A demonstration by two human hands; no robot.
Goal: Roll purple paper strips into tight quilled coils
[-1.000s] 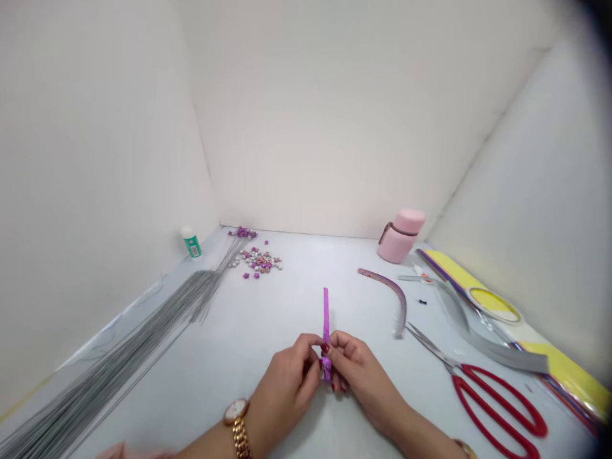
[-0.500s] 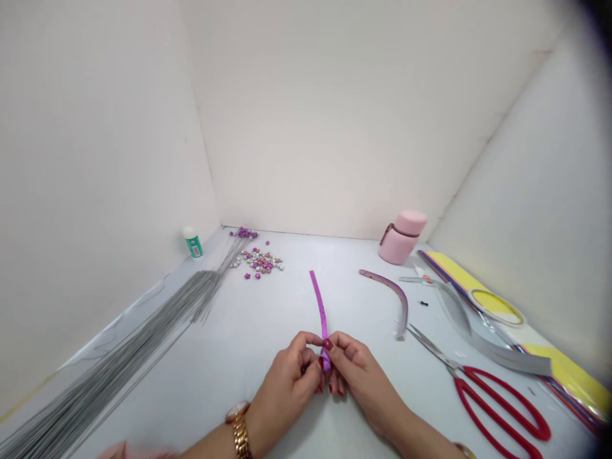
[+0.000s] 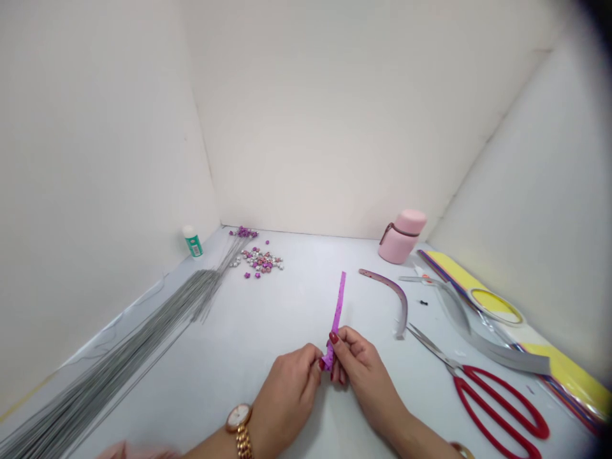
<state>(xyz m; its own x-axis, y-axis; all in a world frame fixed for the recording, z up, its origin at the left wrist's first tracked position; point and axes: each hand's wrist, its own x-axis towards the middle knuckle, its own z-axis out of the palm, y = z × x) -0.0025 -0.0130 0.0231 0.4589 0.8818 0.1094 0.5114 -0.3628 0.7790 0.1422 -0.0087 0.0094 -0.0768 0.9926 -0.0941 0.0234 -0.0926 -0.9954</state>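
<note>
Between my two hands is a narrow purple paper strip (image 3: 339, 305), its lower end folded into a small knot-like shape and its long tail standing up away from me. My left hand (image 3: 294, 386) pinches the folded end from the left, thumb and fingers together. With thumb and fingertips, my right hand (image 3: 361, 370) grips the strip just above the fold. Fingers cover part of the folded end. A heap of small purple, pink and silver folded stars (image 3: 262, 261) lies farther back on the left.
Grey wires (image 3: 157, 338) run along the left, near a glue stick (image 3: 193, 243). On the right are a pink bundle of strips (image 3: 389, 284), red-handled scissors (image 3: 497, 408), grey strips (image 3: 507, 358), a tape roll (image 3: 519, 315), coloured paper (image 3: 452, 264) and a pink flask (image 3: 401, 239).
The strip's tail has swung from leaning left to leaning right. My left hand has turned over, its knuckles now facing up, and the watch face shows more.
</note>
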